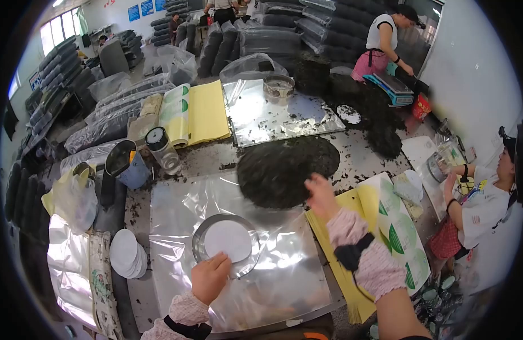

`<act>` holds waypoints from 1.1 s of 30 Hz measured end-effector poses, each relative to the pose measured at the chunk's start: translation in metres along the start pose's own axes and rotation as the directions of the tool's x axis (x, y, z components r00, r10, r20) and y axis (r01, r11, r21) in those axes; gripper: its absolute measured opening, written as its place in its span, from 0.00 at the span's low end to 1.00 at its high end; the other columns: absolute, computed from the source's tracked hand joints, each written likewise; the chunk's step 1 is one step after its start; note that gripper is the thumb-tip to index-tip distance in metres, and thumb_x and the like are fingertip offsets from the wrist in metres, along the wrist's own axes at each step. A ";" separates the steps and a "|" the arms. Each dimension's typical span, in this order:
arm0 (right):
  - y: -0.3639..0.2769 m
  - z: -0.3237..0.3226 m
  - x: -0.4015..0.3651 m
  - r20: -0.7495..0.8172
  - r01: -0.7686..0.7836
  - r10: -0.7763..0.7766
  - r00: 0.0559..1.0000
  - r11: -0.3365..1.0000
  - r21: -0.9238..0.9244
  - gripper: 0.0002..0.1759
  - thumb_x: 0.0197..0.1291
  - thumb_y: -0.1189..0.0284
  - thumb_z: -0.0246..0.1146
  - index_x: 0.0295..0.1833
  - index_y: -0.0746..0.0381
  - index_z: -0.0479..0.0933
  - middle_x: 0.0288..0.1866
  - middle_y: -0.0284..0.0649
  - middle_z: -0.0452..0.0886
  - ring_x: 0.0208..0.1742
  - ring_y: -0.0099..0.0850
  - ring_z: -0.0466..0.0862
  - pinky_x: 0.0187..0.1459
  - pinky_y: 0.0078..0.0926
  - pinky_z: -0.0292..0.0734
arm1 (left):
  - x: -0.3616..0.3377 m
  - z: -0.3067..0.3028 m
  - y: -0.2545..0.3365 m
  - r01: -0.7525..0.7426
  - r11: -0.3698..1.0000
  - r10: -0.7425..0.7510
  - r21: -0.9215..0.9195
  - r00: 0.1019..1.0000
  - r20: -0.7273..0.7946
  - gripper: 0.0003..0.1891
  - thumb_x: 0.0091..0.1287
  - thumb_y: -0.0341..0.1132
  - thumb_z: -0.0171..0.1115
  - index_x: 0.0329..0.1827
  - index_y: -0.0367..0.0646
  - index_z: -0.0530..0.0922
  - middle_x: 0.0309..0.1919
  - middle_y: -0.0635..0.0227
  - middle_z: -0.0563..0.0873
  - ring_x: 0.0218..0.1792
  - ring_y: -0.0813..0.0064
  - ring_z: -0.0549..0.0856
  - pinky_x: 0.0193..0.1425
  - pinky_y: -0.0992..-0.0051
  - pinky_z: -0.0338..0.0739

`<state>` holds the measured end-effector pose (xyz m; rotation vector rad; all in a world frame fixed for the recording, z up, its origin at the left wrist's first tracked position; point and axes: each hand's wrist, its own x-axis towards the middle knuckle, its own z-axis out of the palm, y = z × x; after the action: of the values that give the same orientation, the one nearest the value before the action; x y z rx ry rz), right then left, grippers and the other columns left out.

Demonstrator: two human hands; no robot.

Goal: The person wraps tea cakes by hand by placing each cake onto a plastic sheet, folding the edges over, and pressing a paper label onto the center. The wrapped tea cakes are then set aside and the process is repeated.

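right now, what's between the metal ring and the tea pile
Only a bare stretch of clear plastic sheet lies between the ring and the tea pile; the head view shows it.

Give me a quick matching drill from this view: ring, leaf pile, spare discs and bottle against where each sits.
Things:
1. metal ring
2. dark leaf pile
3. stack of white discs
4. clear bottle

Places:
A. off the clear film, by its left edge
B. at the fingertips of the right hand
C. upright with a black lid, beyond the film
D. on the film, at the left hand

Pairs: 1-D, 2-B, 3-A, 4-C
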<state>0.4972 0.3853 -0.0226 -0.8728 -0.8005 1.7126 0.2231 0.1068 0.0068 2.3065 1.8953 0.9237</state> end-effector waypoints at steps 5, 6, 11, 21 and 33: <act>0.046 0.035 -0.079 0.204 0.173 -0.080 0.976 0.854 -0.491 0.19 0.66 0.76 0.61 0.62 0.64 0.74 0.55 0.46 0.81 0.55 0.38 0.83 0.59 0.35 0.78 | -0.018 0.000 -0.017 -0.211 0.976 0.203 -0.062 0.973 -0.110 0.22 0.52 0.30 0.76 0.52 0.42 0.82 0.44 0.60 0.87 0.35 0.64 0.89 0.39 0.70 0.82; 0.046 0.045 -0.088 0.127 0.033 0.028 0.992 0.892 -0.451 0.20 0.65 0.76 0.62 0.62 0.64 0.74 0.55 0.47 0.81 0.55 0.39 0.83 0.60 0.35 0.77 | -0.017 -0.030 0.008 -0.097 0.991 0.094 -0.091 0.995 -0.039 0.18 0.64 0.26 0.68 0.57 0.36 0.81 0.49 0.54 0.87 0.45 0.60 0.86 0.52 0.63 0.82; 0.090 0.064 -0.103 0.135 -0.318 0.327 0.935 0.945 -0.081 0.24 0.72 0.73 0.60 0.70 0.61 0.67 0.58 0.41 0.81 0.56 0.26 0.81 0.57 0.26 0.78 | -0.001 -0.038 0.006 0.514 0.443 -0.708 -0.734 0.703 0.065 0.24 0.80 0.42 0.52 0.71 0.34 0.68 0.60 0.51 0.79 0.57 0.63 0.79 0.60 0.64 0.76; 0.085 0.078 -0.130 0.297 0.362 -0.212 0.931 0.626 -0.690 0.29 0.71 0.66 0.63 0.71 0.65 0.64 0.54 0.50 0.78 0.53 0.34 0.81 0.55 0.29 0.76 | 0.010 -0.054 0.002 0.662 0.646 -0.689 -0.380 0.720 0.085 0.24 0.75 0.33 0.62 0.70 0.32 0.70 0.62 0.50 0.79 0.57 0.63 0.81 0.58 0.66 0.79; 0.073 0.066 -0.145 0.230 0.159 0.020 0.973 0.664 -0.731 0.36 0.66 0.58 0.67 0.69 0.70 0.63 0.45 0.45 0.78 0.43 0.34 0.80 0.47 0.33 0.77 | -0.031 -0.013 -0.036 0.586 0.766 -0.605 -0.265 0.796 0.012 0.28 0.72 0.36 0.67 0.70 0.34 0.70 0.60 0.54 0.79 0.52 0.61 0.83 0.54 0.67 0.80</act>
<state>0.4392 0.2200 -0.0232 -1.1759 -1.7496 1.3996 0.1828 0.0843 -0.0088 1.3860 2.1708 1.0778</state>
